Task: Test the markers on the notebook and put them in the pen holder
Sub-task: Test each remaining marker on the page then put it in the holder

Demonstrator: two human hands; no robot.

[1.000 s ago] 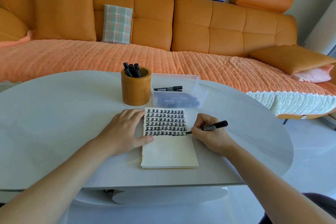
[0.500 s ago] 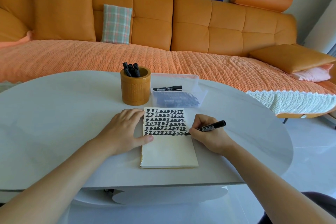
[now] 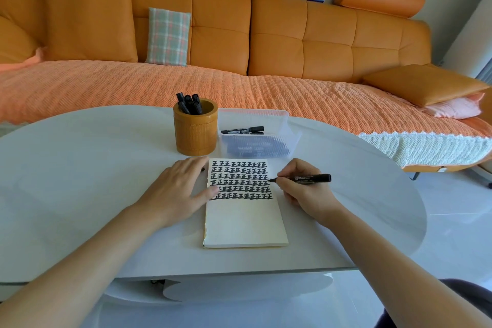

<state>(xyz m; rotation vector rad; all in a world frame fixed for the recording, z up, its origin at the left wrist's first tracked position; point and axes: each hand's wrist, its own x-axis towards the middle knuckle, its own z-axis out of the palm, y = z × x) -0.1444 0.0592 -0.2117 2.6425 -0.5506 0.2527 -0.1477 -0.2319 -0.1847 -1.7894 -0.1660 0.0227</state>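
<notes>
The right hand (image 3: 306,192) has its grip clamped on a black marker (image 3: 310,178), tip at the right edge of the notebook (image 3: 245,221), level with the fourth row of inked characters. The left hand (image 3: 175,192) lies flat, fingers spread and holding nothing, its thumb pressing the page's left edge to pin the notebook to the counter (image 3: 80,168).

Beyond the notebook stands the pen holder (image 3: 194,133) with several tested markers (image 3: 190,104) upright in it, and just beside it a clear plastic box (image 3: 255,136) with more markers waiting.

The marker appears uncapped, so dropping it into the holder like that would likely dry it out or smear ink. With the tip right at the page edge, a slip could mark the counter. If the left thumb lifts, the notebook may slide under the stroke.

Compared with a second ago, the tip has risen from the end of the bottom row to about two rows higher; the left hand has not moved.
</notes>
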